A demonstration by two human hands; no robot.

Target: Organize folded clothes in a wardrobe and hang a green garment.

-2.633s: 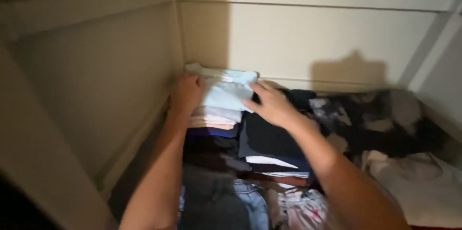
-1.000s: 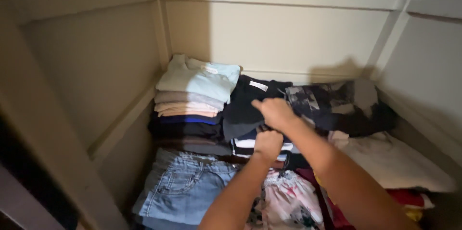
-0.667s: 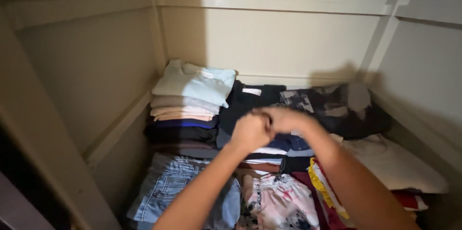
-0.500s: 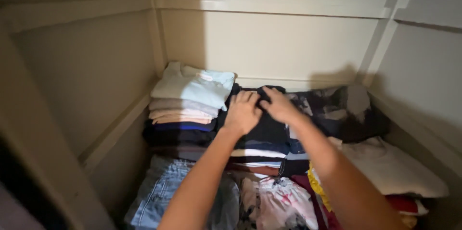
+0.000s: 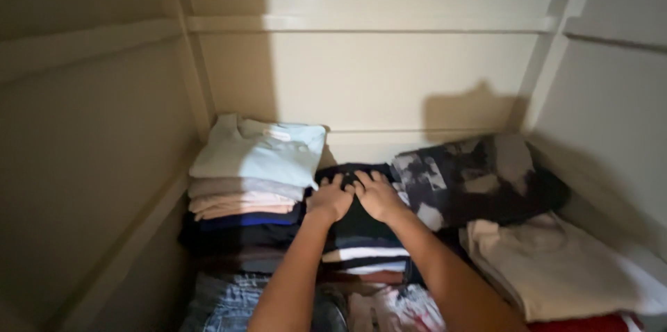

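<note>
Both hands, left hand (image 5: 329, 199) and right hand (image 5: 377, 195), press flat, fingers spread, on the black folded shirt (image 5: 351, 172), its length running away from them.

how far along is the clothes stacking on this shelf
Done, it seems: the left pile, topped by a pale blue shirt, sits folded and squared. In hand: the left hand and right hand press flat on a black garment topping the middle pile. Left: the mottled dark garment and cream cloth lie looser.
</note>
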